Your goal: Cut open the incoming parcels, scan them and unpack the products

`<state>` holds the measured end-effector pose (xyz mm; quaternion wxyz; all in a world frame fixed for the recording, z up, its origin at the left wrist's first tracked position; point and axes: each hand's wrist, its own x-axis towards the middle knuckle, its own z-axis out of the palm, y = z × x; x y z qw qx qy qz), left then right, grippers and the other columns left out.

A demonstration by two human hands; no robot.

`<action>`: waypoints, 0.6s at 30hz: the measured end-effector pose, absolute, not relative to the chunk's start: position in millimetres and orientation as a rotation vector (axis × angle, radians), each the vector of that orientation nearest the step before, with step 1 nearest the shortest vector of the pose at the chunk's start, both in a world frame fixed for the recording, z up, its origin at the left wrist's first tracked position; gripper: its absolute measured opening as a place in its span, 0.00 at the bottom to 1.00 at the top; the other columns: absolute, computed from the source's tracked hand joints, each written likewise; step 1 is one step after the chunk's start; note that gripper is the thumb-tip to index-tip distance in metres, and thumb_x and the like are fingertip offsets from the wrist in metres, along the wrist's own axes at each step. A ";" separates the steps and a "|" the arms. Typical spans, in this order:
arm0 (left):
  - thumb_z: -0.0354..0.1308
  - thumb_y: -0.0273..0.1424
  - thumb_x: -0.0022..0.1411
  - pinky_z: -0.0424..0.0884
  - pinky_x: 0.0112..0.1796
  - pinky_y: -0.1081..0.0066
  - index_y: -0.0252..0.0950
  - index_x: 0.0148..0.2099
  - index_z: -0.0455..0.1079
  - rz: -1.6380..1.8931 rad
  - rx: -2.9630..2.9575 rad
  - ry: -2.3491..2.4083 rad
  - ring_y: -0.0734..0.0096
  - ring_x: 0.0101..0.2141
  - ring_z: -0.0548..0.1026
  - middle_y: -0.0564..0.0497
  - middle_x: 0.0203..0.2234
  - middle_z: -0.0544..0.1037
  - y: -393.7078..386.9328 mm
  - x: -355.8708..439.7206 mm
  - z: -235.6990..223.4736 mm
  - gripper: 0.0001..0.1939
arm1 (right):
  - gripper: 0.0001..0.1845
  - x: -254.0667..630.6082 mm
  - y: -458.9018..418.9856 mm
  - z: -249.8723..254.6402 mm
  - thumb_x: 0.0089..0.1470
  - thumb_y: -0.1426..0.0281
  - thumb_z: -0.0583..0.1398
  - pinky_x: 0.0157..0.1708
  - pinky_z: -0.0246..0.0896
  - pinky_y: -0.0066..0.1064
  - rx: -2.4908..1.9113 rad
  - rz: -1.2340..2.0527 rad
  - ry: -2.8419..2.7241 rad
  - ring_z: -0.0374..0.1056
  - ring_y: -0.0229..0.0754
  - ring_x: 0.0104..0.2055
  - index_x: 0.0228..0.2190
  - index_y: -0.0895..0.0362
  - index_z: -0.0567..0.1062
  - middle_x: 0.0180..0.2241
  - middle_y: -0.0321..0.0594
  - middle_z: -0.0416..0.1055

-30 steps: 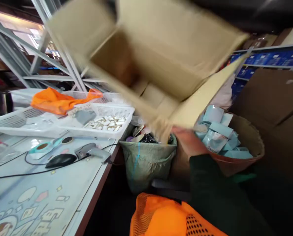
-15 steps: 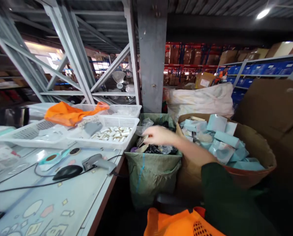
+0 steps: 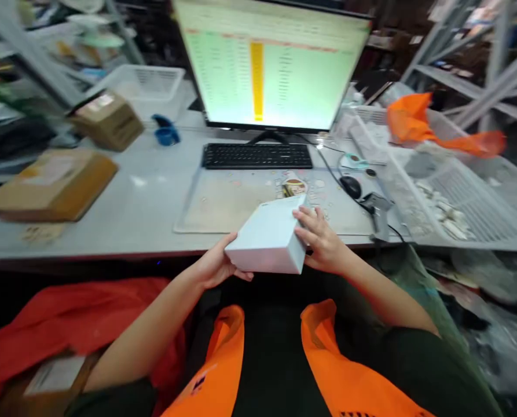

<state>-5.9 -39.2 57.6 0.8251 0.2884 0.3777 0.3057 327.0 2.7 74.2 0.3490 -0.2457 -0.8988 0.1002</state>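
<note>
A pale blue-white box (image 3: pixel 264 229) is held up between my two hands, just over the front edge of the desk (image 3: pixel 145 226). My left hand (image 3: pixel 217 263) grips its lower left corner, with the fingers reaching underneath. On the opposite side, my right hand (image 3: pixel 321 240) has its fingers spread along the right end of the box, closed against it. Beyond the box lie a desk mat (image 3: pixel 215 200) and a black keyboard (image 3: pixel 258 156), below a lit monitor (image 3: pixel 279 69).
Two cardboard boxes, one flat (image 3: pixel 54 179) and one smaller (image 3: pixel 108 119), stand at left. To the right are a mouse (image 3: pixel 351 186), a barcode scanner (image 3: pixel 378 214) and white baskets (image 3: pixel 492 208) with an orange cloth (image 3: pixel 414 119). A sack of plastic waste (image 3: pixel 497 330) stands lower right.
The view has swung left from the waste sack to the desk and monitor. My right hand, earlier over the sack, now holds the box together with my left hand.
</note>
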 end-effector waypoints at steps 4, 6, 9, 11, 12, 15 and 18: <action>0.47 0.71 0.63 0.80 0.37 0.61 0.34 0.50 0.79 0.925 0.924 0.851 0.61 0.31 0.78 0.41 0.37 0.80 -43.2 -29.1 56.7 0.45 | 0.48 284.3 29.0 73.9 0.51 0.53 0.74 0.69 0.59 0.62 -0.764 0.663 -1.909 0.66 0.61 0.67 0.67 0.46 0.64 0.64 0.52 0.68; 0.63 0.65 0.58 0.78 0.45 0.63 0.38 0.60 0.75 1.179 1.073 0.960 0.58 0.43 0.79 0.40 0.51 0.78 -43.3 -27.0 56.3 0.42 | 0.48 259.3 32.5 74.3 0.53 0.48 0.71 0.64 0.66 0.58 -0.862 0.867 -1.655 0.69 0.59 0.63 0.67 0.50 0.62 0.62 0.54 0.69; 0.80 0.46 0.48 0.74 0.57 0.59 0.42 0.72 0.63 1.357 1.066 1.027 0.44 0.61 0.72 0.38 0.65 0.70 -39.4 -10.1 54.0 0.53 | 0.45 235.7 34.4 77.3 0.56 0.43 0.67 0.62 0.68 0.56 -0.905 1.101 -1.562 0.72 0.57 0.59 0.65 0.53 0.64 0.60 0.55 0.72; 0.81 0.42 0.47 0.74 0.58 0.56 0.38 0.69 0.65 1.417 0.929 1.030 0.38 0.62 0.71 0.37 0.61 0.75 -34.4 3.5 49.6 0.51 | 0.42 246.9 33.8 80.7 0.58 0.41 0.64 0.66 0.63 0.58 -0.918 1.102 -1.683 0.70 0.58 0.63 0.64 0.53 0.68 0.63 0.55 0.70; 0.81 0.43 0.47 0.75 0.58 0.55 0.36 0.66 0.68 1.455 0.849 1.027 0.37 0.62 0.72 0.37 0.58 0.77 -31.7 8.6 46.2 0.47 | 0.40 264.0 32.5 82.0 0.60 0.41 0.62 0.69 0.58 0.60 -0.954 1.010 -1.738 0.67 0.59 0.65 0.63 0.52 0.70 0.64 0.54 0.69; 0.78 0.42 0.51 0.76 0.58 0.54 0.37 0.64 0.68 1.562 0.606 0.973 0.40 0.60 0.75 0.41 0.53 0.81 -24.6 10.4 32.7 0.42 | 0.28 354.9 24.9 78.9 0.63 0.45 0.58 0.73 0.47 0.61 -1.300 0.423 -1.657 0.61 0.59 0.70 0.57 0.46 0.76 0.64 0.50 0.69; 0.70 0.40 0.61 0.75 0.58 0.55 0.36 0.65 0.67 1.599 0.366 0.870 0.46 0.58 0.77 0.42 0.51 0.82 -17.8 -5.2 21.9 0.34 | 0.18 462.4 19.6 63.1 0.53 0.46 0.66 0.69 0.43 0.68 -1.721 0.089 -1.334 0.56 0.67 0.72 0.40 0.41 0.80 0.58 0.60 0.71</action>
